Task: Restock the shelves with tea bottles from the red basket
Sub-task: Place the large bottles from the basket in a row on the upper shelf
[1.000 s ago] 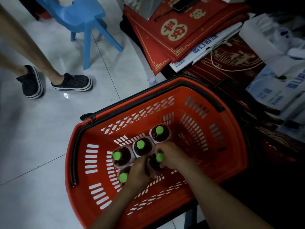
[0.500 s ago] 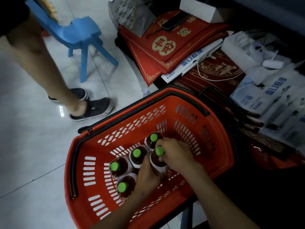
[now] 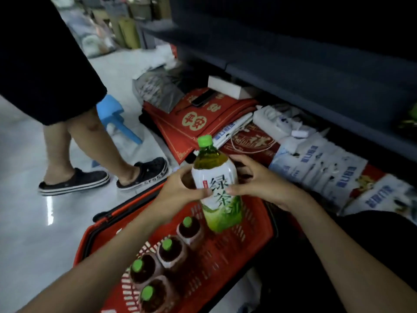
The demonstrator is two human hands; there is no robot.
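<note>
A green tea bottle with a green cap and a white-and-green label hangs upright above the red basket. My left hand grips its left side and my right hand grips its right side. Several more green-capped bottles stand upright in the basket below, toward its near left. A dark shelf runs across the upper right, its inside too dark to read.
A person's legs in black clogs stand on the pale floor just left of the basket. A blue plastic stool is behind them. Red printed mats and white packages lie heaped under the shelf.
Both hands lifted one bottle out of the basket and raised it. The view tilted up toward the shelf. The person stepped closer, toward the basket.
</note>
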